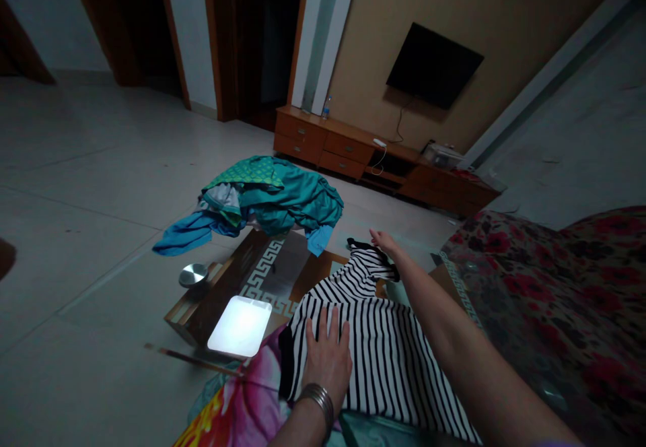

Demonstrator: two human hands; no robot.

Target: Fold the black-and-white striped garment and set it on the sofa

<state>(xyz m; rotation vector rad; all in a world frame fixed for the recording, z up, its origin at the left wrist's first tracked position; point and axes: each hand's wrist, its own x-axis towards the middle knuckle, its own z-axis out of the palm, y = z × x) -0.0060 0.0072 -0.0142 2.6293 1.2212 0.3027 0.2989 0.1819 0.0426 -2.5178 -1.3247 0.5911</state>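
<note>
A black-and-white striped shirt (383, 339) with black trim is spread out before me, its far part narrowed and bunched. My left hand (329, 351), wearing silver bangles at the wrist, lies flat on it with the fingers spread. At the shirt's far end, my right hand (385, 242) is closed at the edge of the cloth beside a black-trimmed short sleeve; one finger sticks out and the others are partly hidden. Under the shirt are a colourful pink and yellow cloth (257, 396) and some teal fabric (376, 428).
A low table (237, 265) with a key-pattern border carries a heap of teal and blue clothes (293, 194), a metal bowl (193, 274) and a bright white panel (240, 326). A stick (192, 359) juts out left. To the right stands a flower-patterned sofa (550, 285); a TV cabinet (348, 151) lies beyond.
</note>
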